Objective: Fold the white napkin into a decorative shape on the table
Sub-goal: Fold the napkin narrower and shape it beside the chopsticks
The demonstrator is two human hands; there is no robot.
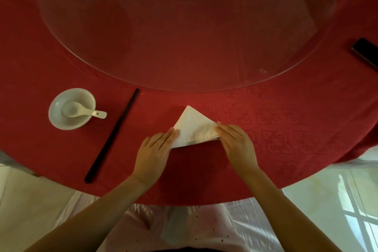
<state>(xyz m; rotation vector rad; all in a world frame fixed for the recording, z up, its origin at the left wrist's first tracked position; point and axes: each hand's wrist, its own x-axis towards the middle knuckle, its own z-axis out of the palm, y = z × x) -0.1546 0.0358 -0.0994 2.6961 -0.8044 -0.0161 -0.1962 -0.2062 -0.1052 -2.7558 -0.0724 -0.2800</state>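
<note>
Where the red patterned tablecloth [286, 129] lies bare near the table's front edge, the white napkin [192, 127] sits folded into a triangle, its apex pointing away from the person and its long base running toward them, tilted down to the left. Stacked layer edges show along the right part of the base, and the upper face is softly creased. The left hand [154, 152] lies flat, fingers extended and together, with the fingertips pressing on the napkin's left corner; it grips nothing. The right hand [237, 144] is likewise open and flat, its fingertips resting on the right corner. To the left, well apart from the napkin, dark chopsticks [112, 135] lie diagonally, and beyond them a white bowl [59, 116] holds a ceramic spoon [81, 110]. A glass turntable [184, 47] covers the table's centre, and a dark phone [366, 52] lies at the right edge.
</note>
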